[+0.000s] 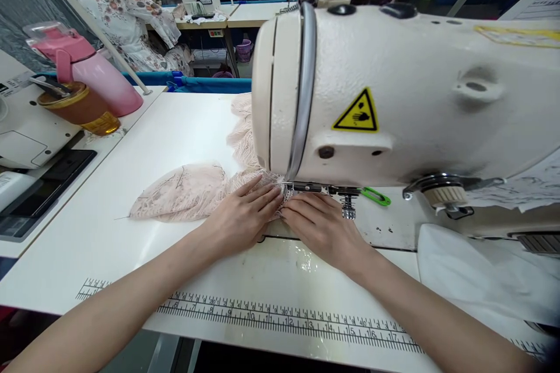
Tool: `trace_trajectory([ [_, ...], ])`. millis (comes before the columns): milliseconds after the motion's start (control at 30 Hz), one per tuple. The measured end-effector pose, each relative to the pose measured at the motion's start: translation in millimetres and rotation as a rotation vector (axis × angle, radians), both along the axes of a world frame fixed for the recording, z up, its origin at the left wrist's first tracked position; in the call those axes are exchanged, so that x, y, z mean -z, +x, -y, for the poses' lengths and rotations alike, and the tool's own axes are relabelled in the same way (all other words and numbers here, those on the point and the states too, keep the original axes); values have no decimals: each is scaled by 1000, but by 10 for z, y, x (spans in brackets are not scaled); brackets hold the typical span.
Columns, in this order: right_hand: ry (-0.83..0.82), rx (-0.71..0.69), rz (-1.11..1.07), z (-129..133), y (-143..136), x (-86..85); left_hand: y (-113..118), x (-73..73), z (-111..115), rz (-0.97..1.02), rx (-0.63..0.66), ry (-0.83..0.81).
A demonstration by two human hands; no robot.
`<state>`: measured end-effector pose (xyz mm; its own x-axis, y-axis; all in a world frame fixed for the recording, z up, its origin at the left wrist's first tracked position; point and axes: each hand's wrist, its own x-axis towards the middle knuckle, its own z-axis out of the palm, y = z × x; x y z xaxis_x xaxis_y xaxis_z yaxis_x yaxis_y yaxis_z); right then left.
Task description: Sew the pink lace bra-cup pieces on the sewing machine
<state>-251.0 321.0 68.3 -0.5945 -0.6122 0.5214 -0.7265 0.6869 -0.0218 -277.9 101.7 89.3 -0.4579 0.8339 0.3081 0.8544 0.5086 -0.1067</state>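
Note:
Pale pink lace fabric (179,192) lies gathered on the white sewing table and runs under the head of a sewing machine (394,87). My left hand (245,210) rests on the lace just left of the needle area, palm down with fingers stretched out. To the right of the presser foot, my right hand (321,221) has its fingers bent and close together on the lace edge; its thumb is hidden. The fingertips of both hands almost meet. The machine head covers part of the lace behind them, and the needle tip cannot be made out.
Green thread snips (376,196) lie behind my right hand. White cloth (485,268) is at the right. A pink bottle (94,73), a brown cup (81,108) with tools and a black phone (52,189) are at left. Beyond the table, a person (126,17) sits near other sewing machines.

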Motion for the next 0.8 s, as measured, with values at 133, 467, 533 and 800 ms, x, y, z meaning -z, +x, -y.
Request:
trace_trajectory([
  [133, 4, 5, 6, 0, 0, 12, 15, 17, -23, -22, -40, -4],
  [467, -83, 62, 102, 52, 12, -59, 98, -34, -84, -32, -90, 41],
  [533, -119, 72, 145, 58, 2, -64, 121, -60, -102, -14, -89, 94],
  [800, -202, 59, 252, 8, -47, 30, 216, -111, -151, -41, -36, 183],
])
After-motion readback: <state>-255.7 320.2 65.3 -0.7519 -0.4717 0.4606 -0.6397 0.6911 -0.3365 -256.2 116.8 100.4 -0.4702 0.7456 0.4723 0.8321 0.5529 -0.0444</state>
